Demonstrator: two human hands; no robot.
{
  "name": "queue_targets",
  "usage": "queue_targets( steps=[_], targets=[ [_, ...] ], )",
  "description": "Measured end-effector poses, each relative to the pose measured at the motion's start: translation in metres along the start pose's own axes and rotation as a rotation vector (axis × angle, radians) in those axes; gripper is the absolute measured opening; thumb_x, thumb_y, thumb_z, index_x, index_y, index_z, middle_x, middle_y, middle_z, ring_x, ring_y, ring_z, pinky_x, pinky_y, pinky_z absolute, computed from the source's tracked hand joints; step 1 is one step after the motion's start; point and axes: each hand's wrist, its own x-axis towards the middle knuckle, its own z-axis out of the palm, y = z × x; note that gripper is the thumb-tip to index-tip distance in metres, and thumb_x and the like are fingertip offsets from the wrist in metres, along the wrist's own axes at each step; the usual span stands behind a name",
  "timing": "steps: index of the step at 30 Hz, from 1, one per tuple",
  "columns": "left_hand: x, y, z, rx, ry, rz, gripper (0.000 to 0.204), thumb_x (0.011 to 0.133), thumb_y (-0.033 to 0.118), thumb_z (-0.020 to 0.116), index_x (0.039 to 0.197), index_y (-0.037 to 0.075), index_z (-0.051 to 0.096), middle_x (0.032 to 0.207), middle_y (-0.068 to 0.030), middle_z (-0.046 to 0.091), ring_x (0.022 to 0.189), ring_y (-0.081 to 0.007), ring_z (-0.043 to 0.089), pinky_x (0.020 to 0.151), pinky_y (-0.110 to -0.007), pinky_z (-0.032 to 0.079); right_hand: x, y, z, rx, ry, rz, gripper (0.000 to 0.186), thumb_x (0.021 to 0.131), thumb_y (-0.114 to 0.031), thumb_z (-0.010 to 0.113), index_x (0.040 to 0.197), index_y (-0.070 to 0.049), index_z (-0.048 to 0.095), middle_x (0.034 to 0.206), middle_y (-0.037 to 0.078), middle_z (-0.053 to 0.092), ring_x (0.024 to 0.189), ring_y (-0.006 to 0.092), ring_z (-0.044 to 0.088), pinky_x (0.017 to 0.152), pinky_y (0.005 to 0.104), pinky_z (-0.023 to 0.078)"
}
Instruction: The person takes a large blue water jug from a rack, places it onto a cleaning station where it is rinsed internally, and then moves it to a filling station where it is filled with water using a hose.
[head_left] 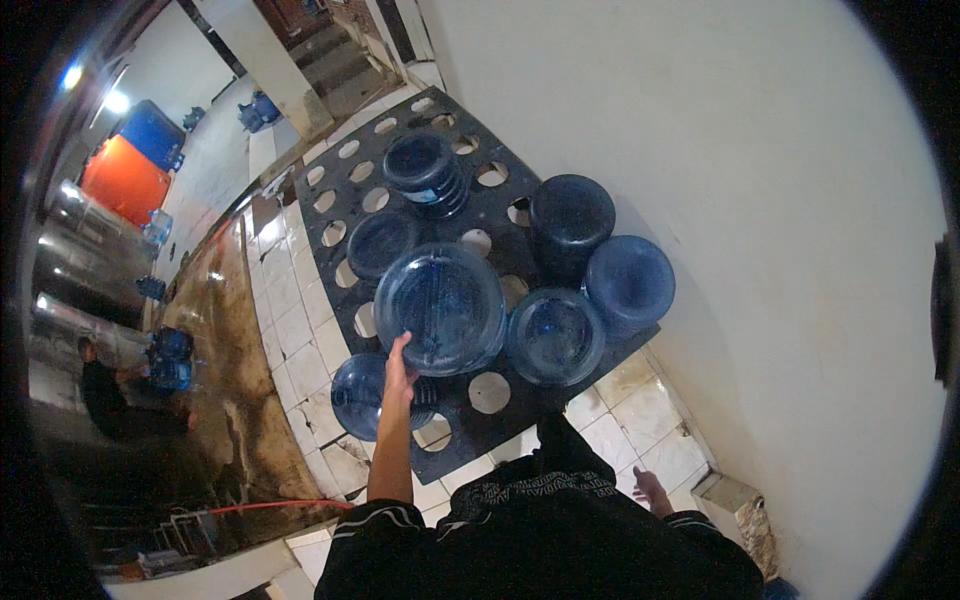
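Observation:
A large clear-blue water jug (440, 305), its round base facing up, stands out above the others over a dark rack (420, 465) with round holes. My left hand (398, 375) grips its near left side, the fingers laid along the wall; its neck is hidden beneath. Just under my left wrist a tilted jug (358, 397) lies on the rack. To the right of the held jug is another base-up jug (555, 337). My right hand (653, 493) hangs low at my right side, fingers loosely apart, holding nothing.
More base-up jugs stand on the rack: one at the far side (418, 165), one behind the held jug (382, 245), and two along the right (572, 220), (630, 282). A white wall (780, 250) borders the right. Leftward, a person (105, 395) sits low beside jugs (170, 360) on wet floor.

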Motion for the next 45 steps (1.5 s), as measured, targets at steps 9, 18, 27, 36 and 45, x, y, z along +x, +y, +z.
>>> queue_targets(
  steps=[9, 18, 27, 36, 45],
  targets=[
    [0.123, -0.006, 0.112, 0.119, 0.084, -0.067, 0.084, 0.064, 0.048, 0.074, 0.129, 0.002, 0.046, 0.129, -0.0125, 0.049, 0.114, -0.0276, 0.049, 0.092, -0.045, 0.038, 0.021, -0.054, -0.055, 0.253, 0.081, -0.004, 0.061, 0.083, -0.053, 0.060, 0.122, -0.009, 0.044, 0.077, 0.009, 0.058, 0.063, 0.0248, 0.062, 0.051, 0.0403, 0.052],
    [0.214, -0.074, 0.148, -0.056, 0.062, -0.118, 0.067, 0.069, 0.040, 0.074, 0.118, 0.001, 0.051, 0.114, -0.0096, 0.058, 0.099, -0.0256, 0.055, 0.085, -0.038, 0.043, 0.019, -0.079, -0.104, 0.317, 0.164, -0.047, 0.057, 0.085, -0.041, 0.064, 0.125, -0.010, 0.039, 0.078, 0.009, 0.057, 0.057, 0.0206, 0.057, 0.047, 0.0363, 0.047],
    [0.240, -0.131, 0.132, 0.102, 0.137, -0.222, 0.071, 0.065, 0.052, 0.074, 0.118, 0.010, 0.052, 0.112, -0.0093, 0.054, 0.096, -0.0237, 0.050, 0.074, -0.041, 0.042, -0.016, -0.074, -0.107, 0.210, 0.190, 0.016, 0.062, 0.087, -0.041, 0.060, 0.132, -0.006, 0.035, 0.092, 0.017, 0.061, 0.068, 0.0262, 0.063, 0.057, 0.0427, 0.052],
    [0.242, -0.149, 0.143, 0.240, 0.049, -0.439, 0.105, 0.062, 0.062, 0.073, 0.138, 0.003, 0.032, 0.135, -0.0175, 0.040, 0.120, -0.0349, 0.040, 0.097, -0.052, 0.033, -0.021, -0.051, -0.087, 0.336, 0.155, 0.026, 0.058, 0.084, -0.039, 0.065, 0.127, -0.014, 0.036, 0.079, 0.012, 0.059, 0.056, 0.0226, 0.058, 0.047, 0.0375, 0.048],
    [0.207, -0.147, 0.125, 0.399, 0.199, -0.291, 0.075, 0.070, 0.055, 0.070, 0.118, 0.000, 0.054, 0.121, -0.0189, 0.053, 0.108, -0.0317, 0.052, 0.084, -0.044, 0.043, -0.048, -0.064, -0.052, 0.320, 0.123, -0.111, 0.049, 0.088, -0.039, 0.059, 0.115, 0.000, 0.046, 0.072, 0.012, 0.064, 0.055, 0.0191, 0.063, 0.042, 0.0294, 0.045]
  ],
)
